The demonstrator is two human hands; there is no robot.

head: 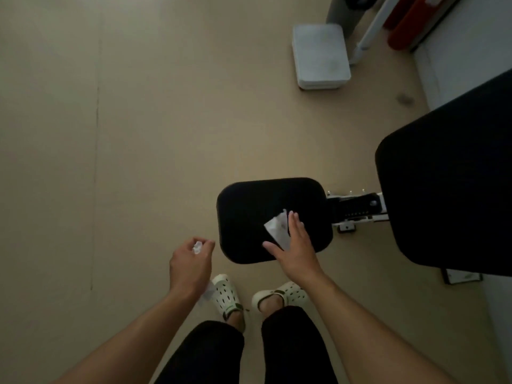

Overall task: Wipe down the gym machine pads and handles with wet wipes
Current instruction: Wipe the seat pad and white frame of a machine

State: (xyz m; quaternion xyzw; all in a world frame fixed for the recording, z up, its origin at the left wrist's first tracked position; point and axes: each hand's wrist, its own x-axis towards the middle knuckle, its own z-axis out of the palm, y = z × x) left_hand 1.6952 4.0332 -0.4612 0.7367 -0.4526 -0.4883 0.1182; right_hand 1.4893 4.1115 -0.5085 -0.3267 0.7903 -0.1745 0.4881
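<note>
A black seat pad (249, 212) of the gym machine sits in front of me, joined by a metal bracket (357, 209) to a larger black back pad (448, 189) on the right. My right hand (295, 242) lies flat with straight fingers on the seat pad and presses a white wet wipe (277, 230) against it. My left hand (191, 261) hovers left of the seat pad over the floor, its fingers curled round a small crumpled white wipe packet (197, 247), part of which hangs below the wrist.
Beige floor spreads to the left and ahead. A white square scale-like slab (320, 55) lies on the floor at the back right, beside white and red machine parts (401, 23). My feet in white clogs (227, 295) stand just below the seat pad.
</note>
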